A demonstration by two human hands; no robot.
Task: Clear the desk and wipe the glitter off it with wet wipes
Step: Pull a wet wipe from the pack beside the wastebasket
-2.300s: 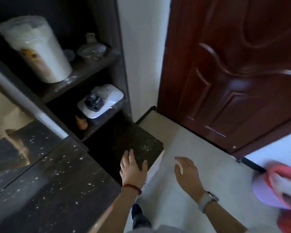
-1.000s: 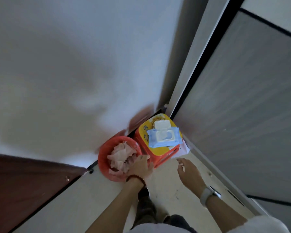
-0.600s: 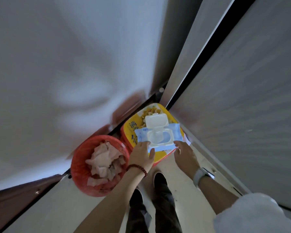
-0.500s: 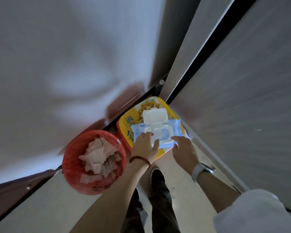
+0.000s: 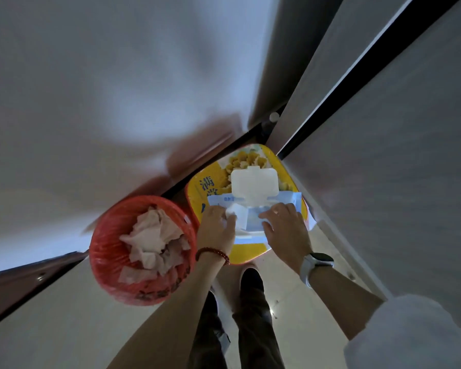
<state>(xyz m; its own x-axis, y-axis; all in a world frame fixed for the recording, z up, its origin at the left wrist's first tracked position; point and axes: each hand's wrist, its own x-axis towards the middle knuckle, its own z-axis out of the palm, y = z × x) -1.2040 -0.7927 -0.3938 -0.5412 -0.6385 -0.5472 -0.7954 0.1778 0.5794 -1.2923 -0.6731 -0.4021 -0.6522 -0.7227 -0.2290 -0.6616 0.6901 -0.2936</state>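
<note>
A blue pack of wet wipes [image 5: 286, 199] lies on a yellow stool [image 5: 253, 250], its white flip lid [image 5: 254, 183] standing open. My left hand [image 5: 218, 227] pinches a white wipe [image 5: 236, 213] that sticks up out of the pack's opening. My right hand [image 5: 285, 230] lies on the pack's right side and presses it down with fairly straight fingers.
A red waste basket [image 5: 109, 251] full of crumpled used wipes stands on the floor just left of the stool. A white wall runs behind, grey panels close in on the right, and my two feet stand right below the stool.
I turned from the glittered desk to the stool. Both hands reached the pack; now the left hand has a wipe pulled up from the opening while the right hand holds the pack down.
</note>
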